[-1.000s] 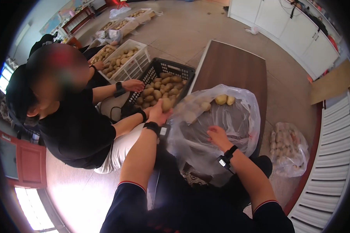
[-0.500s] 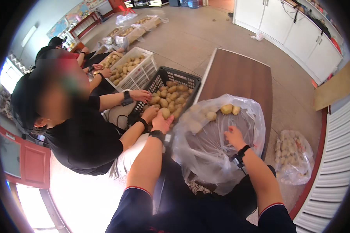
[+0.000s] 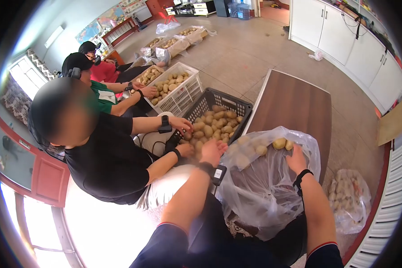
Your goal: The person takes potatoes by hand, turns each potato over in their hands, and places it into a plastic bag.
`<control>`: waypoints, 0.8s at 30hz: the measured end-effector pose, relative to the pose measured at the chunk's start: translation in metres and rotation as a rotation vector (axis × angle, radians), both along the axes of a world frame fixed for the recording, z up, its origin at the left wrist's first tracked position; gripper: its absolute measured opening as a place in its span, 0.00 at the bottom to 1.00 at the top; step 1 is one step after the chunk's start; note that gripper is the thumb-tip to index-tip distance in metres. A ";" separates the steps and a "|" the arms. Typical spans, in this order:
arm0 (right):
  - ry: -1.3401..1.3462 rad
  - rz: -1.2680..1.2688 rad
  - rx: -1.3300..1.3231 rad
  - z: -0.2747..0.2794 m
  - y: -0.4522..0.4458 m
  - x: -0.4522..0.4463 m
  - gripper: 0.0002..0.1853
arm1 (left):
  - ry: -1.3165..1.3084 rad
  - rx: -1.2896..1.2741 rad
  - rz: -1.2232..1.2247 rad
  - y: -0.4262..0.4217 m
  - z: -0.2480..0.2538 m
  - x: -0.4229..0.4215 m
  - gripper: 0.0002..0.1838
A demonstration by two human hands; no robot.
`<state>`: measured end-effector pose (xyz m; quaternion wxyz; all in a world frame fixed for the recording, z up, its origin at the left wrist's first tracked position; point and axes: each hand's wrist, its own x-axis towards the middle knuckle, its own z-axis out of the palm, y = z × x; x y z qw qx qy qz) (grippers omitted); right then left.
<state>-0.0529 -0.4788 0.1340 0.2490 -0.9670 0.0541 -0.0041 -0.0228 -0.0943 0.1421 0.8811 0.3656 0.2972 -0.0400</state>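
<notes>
My left hand (image 3: 213, 152) is over the near right corner of a black plastic crate (image 3: 239, 103) filled with potatoes (image 3: 217, 126). Its fingers are slightly smeared, and I cannot make out whether anything is in them. On my right, a clear plastic bag (image 3: 259, 192) lies spread open over the near end of a brown board-topped table (image 3: 295, 100). Several potatoes sit at its far rim, among them a yellowish potato (image 3: 279, 143). Just below a smaller potato (image 3: 289, 145), my right hand (image 3: 298, 160) reaches with fingers apart and nothing visible in them.
A co-worker in black sits close on my left, with a hand (image 3: 181, 125) in the crate. Beyond stand a white crate (image 3: 179, 94) of potatoes and other seated people. A filled plastic bag (image 3: 350, 198) lies on the floor at right; white cabinets (image 3: 344, 40) line the wall.
The view has swung, shifting the scene right and down. My right hand has moved from the bag's middle to its far right rim. The potato beside my left hand no longer shows clearly.
</notes>
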 end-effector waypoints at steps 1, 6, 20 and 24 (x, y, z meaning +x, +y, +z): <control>0.010 0.008 0.019 0.009 0.001 0.003 0.33 | -0.026 -0.019 -0.059 -0.004 -0.001 0.002 0.15; 0.018 0.013 0.029 0.016 0.004 0.022 0.33 | -0.049 0.063 -0.155 -0.039 0.044 -0.011 0.16; 0.021 0.085 -0.059 -0.006 0.011 0.024 0.36 | -0.073 0.142 -0.303 -0.043 0.044 -0.011 0.17; 0.022 0.082 -0.031 -0.013 0.019 0.003 0.26 | -0.106 0.212 -0.357 -0.040 0.031 -0.012 0.15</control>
